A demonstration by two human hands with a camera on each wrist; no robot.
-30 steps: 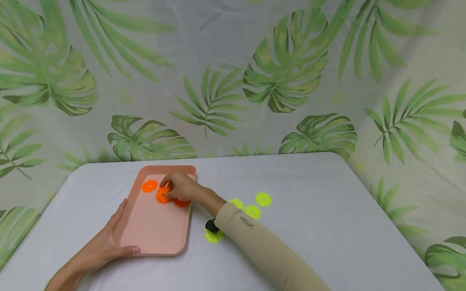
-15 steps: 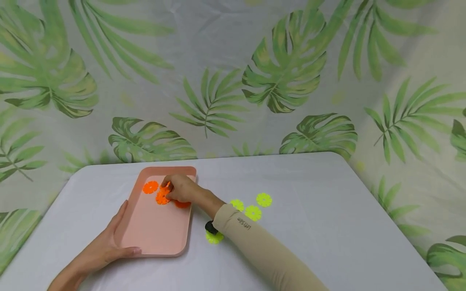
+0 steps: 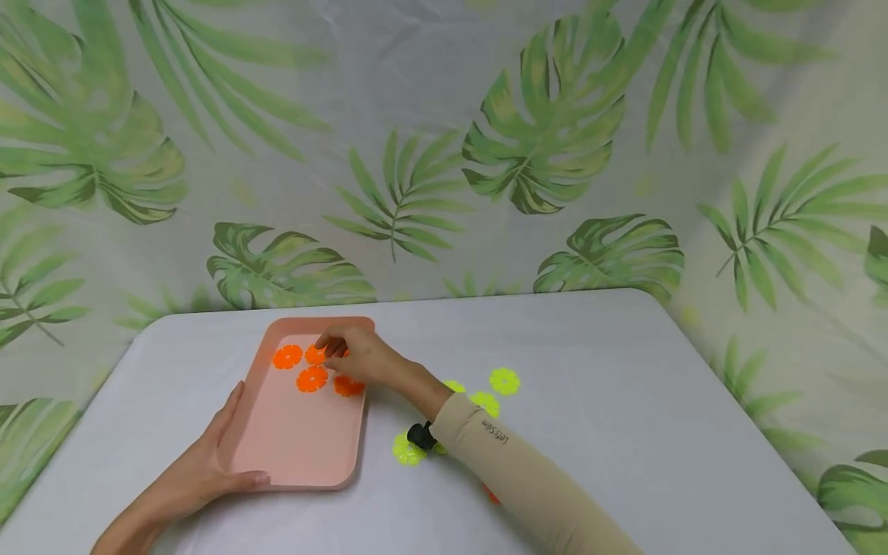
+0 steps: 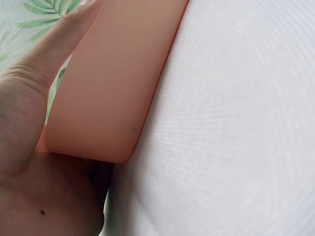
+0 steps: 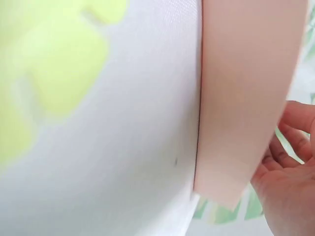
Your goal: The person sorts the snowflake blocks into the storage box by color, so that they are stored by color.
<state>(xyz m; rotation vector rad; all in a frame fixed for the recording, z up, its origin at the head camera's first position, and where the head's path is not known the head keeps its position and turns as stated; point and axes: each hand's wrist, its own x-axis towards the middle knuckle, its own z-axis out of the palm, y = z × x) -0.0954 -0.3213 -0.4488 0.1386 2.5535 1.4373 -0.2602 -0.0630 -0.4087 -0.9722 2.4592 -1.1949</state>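
A pink tray (image 3: pixel 294 439) lies on the white table. My left hand (image 3: pixel 197 470) grips its near-left corner, with the thumb on the near rim and the fingers along the left side; the left wrist view shows the hand against the tray's outer wall (image 4: pixel 110 93). Several orange notched discs (image 3: pixel 312 378) lie flat in the tray's far half. Just over them is my right hand (image 3: pixel 368 356), fingers loosely bent, holding nothing I can see. It partly covers the discs beneath. In the right wrist view, the right hand (image 5: pixel 290 187) shows beyond the tray wall (image 5: pixel 241 98).
Several yellow-green notched discs (image 3: pixel 504 381) lie on the table right of the tray, some partly behind the right forearm (image 3: pixel 527 470) and the black wrist camera (image 3: pixel 420 436). An orange-red piece (image 3: pixel 492 494) peeks out beside the sleeve. A leaf-print cloth (image 3: pixel 395 193) hangs behind the table.
My right hand has let go of an orange disc, which now lies flat in the tray, and has shifted slightly right and up. The left hand keeps its place on the tray.
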